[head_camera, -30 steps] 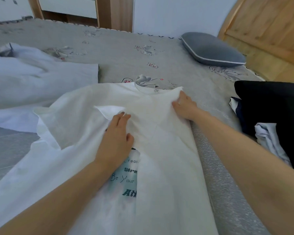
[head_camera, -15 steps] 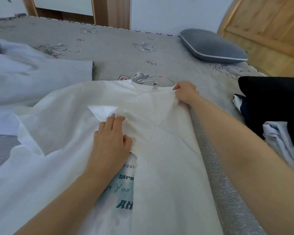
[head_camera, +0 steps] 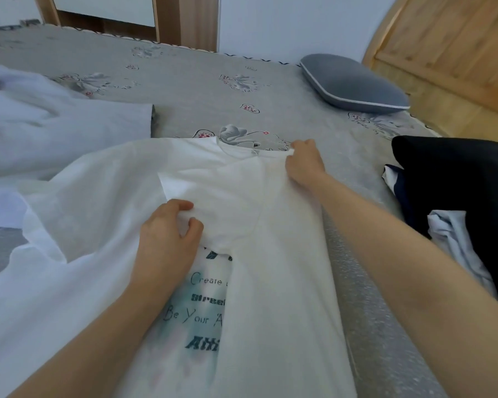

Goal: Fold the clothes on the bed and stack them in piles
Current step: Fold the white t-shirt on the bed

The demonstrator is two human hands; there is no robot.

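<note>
Left hand (head_camera: 167,239) now bunching the folded-in sleeve of the white T-shirt (head_camera: 270,297) where a moment ago lay flat, right hand (head_camera: 302,162) pinching the shoulder by the collar, shirt spread on the bed (head_camera: 202,90), side fold about to tighten.

A: Far right: grey pillow (head_camera: 354,84) with white piping, beside the wooden headboard (head_camera: 449,50).
B: Far left, wooden wardrobe (head_camera: 167,21) with white panels. White wall (head_camera: 285,24) between.

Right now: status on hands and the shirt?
Left hand pinching folded sleeve of white T-shirt. Right hand gripping its shoulder by the collar. Shirt flat, right side folded in. Nothing in the way.
</note>
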